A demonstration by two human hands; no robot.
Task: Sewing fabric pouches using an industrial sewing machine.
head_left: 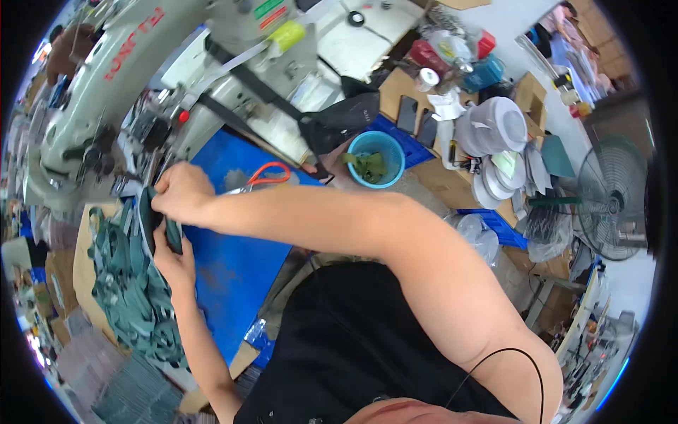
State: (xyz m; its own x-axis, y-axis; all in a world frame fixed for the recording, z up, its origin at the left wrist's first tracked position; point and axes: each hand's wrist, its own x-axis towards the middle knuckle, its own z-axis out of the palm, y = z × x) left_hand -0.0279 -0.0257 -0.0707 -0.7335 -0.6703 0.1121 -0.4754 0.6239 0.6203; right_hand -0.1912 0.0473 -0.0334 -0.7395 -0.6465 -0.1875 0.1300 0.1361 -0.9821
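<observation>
Beside the sewing machine [78, 134]: both grips on one dark green strip [146, 212]. Right hand [182, 192]: fingertips together, pinching the strip's upper part. Left hand [174, 263]: thumb and fingers closed around it just below the right grip; exact finger contact partly hidden. Step in hand, judged: lining up or guiding the strip at the machine. Next move probably calls for keeping it flat, grips working together. Whether it lies under the needle: cannot tell.

Pile of green strips [134, 290]: left of the left grip, loose, on a tan board [83, 261].

Containers: blue basket [378, 143], well right of both grips; green scraps [367, 168] inside. Scissors [270, 172]: between basket and right grip, on the blue surface [233, 261], in neither grip.
</observation>
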